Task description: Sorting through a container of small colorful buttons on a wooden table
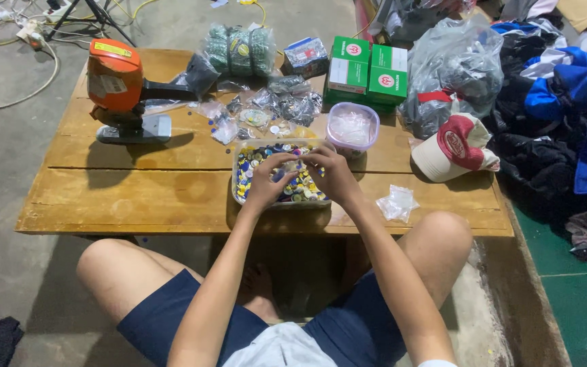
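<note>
A clear plastic tray (238, 178) full of small coloured buttons sits near the front edge of a low wooden table (137, 197). My left hand (268, 178) and my right hand (331, 173) hover over it, fingertips pinched together and meeting above the buttons. Something small seems held between the fingers, but it is too tiny to make out. Both forearms reach forward from my lap.
An orange machine (122, 88) stands at the table's left. Behind the tray lie small plastic bags (287, 102), a round tub (352, 126), green boxes (368, 71) and a red-and-white cap (455, 146). A crumpled bag (397, 202) lies at right. Clothes (565, 102) pile beside the table.
</note>
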